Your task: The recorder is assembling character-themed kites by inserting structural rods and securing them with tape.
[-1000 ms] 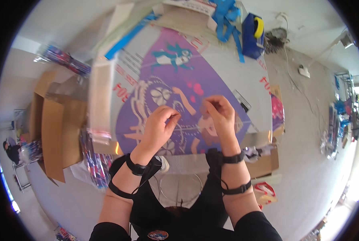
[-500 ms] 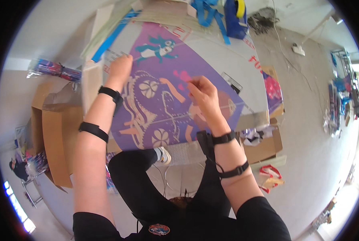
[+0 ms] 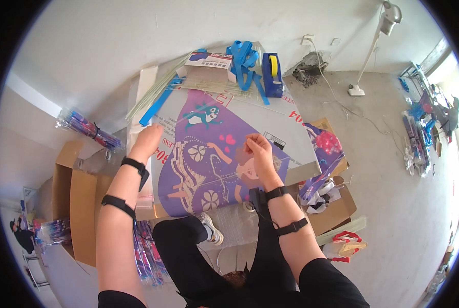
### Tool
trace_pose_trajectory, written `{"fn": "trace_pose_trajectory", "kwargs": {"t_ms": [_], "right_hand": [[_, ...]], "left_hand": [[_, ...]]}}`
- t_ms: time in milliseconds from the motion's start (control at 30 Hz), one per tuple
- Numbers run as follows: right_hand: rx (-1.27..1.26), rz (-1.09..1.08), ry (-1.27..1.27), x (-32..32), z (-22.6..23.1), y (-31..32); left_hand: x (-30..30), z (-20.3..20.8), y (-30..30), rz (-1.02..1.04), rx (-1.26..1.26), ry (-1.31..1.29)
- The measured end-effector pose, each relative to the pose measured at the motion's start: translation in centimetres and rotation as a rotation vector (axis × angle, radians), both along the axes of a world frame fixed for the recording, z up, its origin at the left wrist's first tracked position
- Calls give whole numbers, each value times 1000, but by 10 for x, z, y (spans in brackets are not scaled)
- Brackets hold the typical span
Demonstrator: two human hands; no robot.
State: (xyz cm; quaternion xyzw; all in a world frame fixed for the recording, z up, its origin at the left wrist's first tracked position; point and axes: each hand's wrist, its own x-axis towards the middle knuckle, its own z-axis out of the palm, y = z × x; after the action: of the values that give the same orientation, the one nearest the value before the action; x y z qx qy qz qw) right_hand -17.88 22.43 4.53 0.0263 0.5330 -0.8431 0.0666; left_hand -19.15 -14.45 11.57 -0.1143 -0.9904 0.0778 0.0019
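Lying flat, the purple kite [image 3: 209, 169] is pinched by the right hand [image 3: 257, 154]; the left hand [image 3: 146, 141] rests loosely curled near a far white box [image 3: 209, 60].

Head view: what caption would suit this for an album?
Left hand and right hand press on a purple kite spread over a worktable.

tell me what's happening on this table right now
A person is working on a purple kite printed with cartoon figures, spread flat on a low work surface. The right hand pinches something small at the kite's middle; what it is cannot be made out. The left hand rests at the kite's left edge. Beyond lie a blue tape dispenser, blue ribbons and thin pale rods.
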Motion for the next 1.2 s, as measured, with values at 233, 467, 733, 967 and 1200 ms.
{"fn": "trace_pose_trajectory", "kwargs": {"t_ms": [233, 467, 733, 967, 1200], "right_hand": [[151, -118, 25, -13, 42, 51], [349, -209, -40, -53, 55, 98], [568, -267, -154, -119, 47, 133], [1094, -277, 15, -183, 26, 133], [1150, -227, 5, -217, 21, 115]], "left_hand": [[73, 67, 45, 166, 525, -90], [115, 26, 165, 337, 1525, -620], [129, -15, 275, 398, 1851, -1011], [104, -23, 298, 355, 1876, -1019], [87, -33, 297, 409, 1917, -1016]]}}
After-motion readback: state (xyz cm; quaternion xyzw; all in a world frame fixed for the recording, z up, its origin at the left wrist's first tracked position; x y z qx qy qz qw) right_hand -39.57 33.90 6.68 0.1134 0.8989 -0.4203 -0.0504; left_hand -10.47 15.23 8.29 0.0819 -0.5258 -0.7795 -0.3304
